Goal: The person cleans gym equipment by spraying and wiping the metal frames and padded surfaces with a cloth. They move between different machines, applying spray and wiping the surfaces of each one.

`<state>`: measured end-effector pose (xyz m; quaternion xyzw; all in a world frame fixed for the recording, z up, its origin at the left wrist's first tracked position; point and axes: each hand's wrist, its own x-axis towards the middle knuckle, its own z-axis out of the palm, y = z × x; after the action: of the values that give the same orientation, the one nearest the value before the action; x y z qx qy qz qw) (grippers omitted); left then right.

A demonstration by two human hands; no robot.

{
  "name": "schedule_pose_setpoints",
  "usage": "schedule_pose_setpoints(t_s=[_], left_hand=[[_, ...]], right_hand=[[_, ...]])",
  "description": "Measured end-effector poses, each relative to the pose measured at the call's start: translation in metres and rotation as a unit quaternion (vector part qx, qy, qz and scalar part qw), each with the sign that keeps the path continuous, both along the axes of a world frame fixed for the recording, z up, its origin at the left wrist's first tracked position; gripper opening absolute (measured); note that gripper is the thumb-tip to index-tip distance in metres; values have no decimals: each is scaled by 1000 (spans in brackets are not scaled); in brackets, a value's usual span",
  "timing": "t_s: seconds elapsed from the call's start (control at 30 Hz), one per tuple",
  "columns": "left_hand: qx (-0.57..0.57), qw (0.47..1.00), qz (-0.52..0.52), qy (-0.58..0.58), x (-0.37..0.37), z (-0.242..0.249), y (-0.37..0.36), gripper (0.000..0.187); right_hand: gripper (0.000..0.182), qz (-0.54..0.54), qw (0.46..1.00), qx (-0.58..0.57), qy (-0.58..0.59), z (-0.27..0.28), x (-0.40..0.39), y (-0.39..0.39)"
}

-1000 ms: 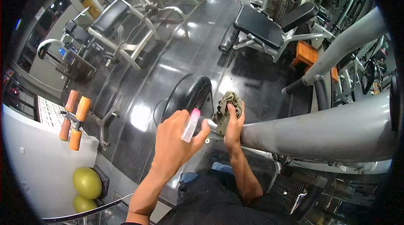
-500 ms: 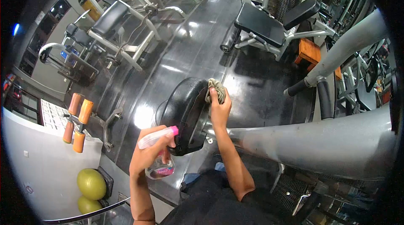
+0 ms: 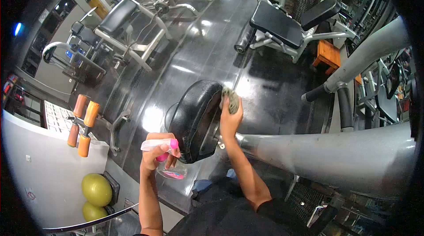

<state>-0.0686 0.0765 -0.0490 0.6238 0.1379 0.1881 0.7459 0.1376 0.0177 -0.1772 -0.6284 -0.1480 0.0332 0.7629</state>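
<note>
My right hand (image 3: 230, 119) presses a crumpled olive-grey cloth (image 3: 230, 99) against the upper right edge of a round black pad (image 3: 195, 116) mounted on a thick grey machine arm (image 3: 335, 156). Lower left of the pad, my left hand (image 3: 155, 156) grips a clear spray bottle (image 3: 164, 158) with a white and pink trigger head, its nozzle pointing left, its pink-labelled body hanging below my fingers.
A glossy black floor (image 3: 198, 55) runs ahead between weight benches (image 3: 282, 26) and machines (image 3: 119, 19). Orange-handled grips (image 3: 81, 123) stick up over a white counter (image 3: 39, 169) at left, with yellow-green balls (image 3: 96, 190) below. A wooden box (image 3: 329, 52) sits at right.
My right hand moved the cloth from the grey arm up onto the black pad's edge. My left hand dropped with the spray bottle from in front of the pad to its lower left.
</note>
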Motion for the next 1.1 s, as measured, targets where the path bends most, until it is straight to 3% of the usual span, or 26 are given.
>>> schedule_pose_setpoints(t_s=[0.07,0.23,0.27,0.3,0.37,0.47,0.57,0.7,0.77,0.8,0.83,0.9,1.03,1.1], left_hand=[[0,1000,-3,-4,0,1,1,41],[10,1000,6,-12,-2,-5,2,40],[13,1000,1,-15,-2,-6,3,39],[12,1000,4,-14,-1,-5,2,39],[13,1000,-2,-6,0,-1,2,39],[15,1000,1,-16,0,-3,0,40],[18,1000,16,-13,-1,-5,-4,42],[-1,1000,17,-8,-3,-6,-4,42],[2,1000,15,-14,-2,-8,-3,43],[4,1000,13,-20,-2,-8,-3,43],[3,1000,13,-21,-2,-8,-4,43],[-2,1000,17,-18,-3,-7,-4,43],[8,999,25,-19,-3,-9,-7,43],[5,999,33,-36,-3,-12,-8,42]], right_hand=[[24,-2,999,-8,48,10,12,6],[22,28,997,32,-57,40,-7,-13],[23,141,979,76,129,49,-23,-28],[23,104,991,81,-26,37,-33,-28],[22,126,980,78,-132,44,-50,-45],[23,112,979,50,-162,25,-45,-46],[20,93,992,59,-61,18,-19,-25],[18,83,994,67,2,50,-10,-17],[18,157,976,128,74,63,-28,-29],[18,121,989,64,-64,51,-33,-32],[21,145,976,76,-142,58,-39,-42],[24,173,960,41,-216,55,-56,-62],[25,102,970,59,-214,32,-48,-46],[21,61,989,81,-110,13,-35,-21]])
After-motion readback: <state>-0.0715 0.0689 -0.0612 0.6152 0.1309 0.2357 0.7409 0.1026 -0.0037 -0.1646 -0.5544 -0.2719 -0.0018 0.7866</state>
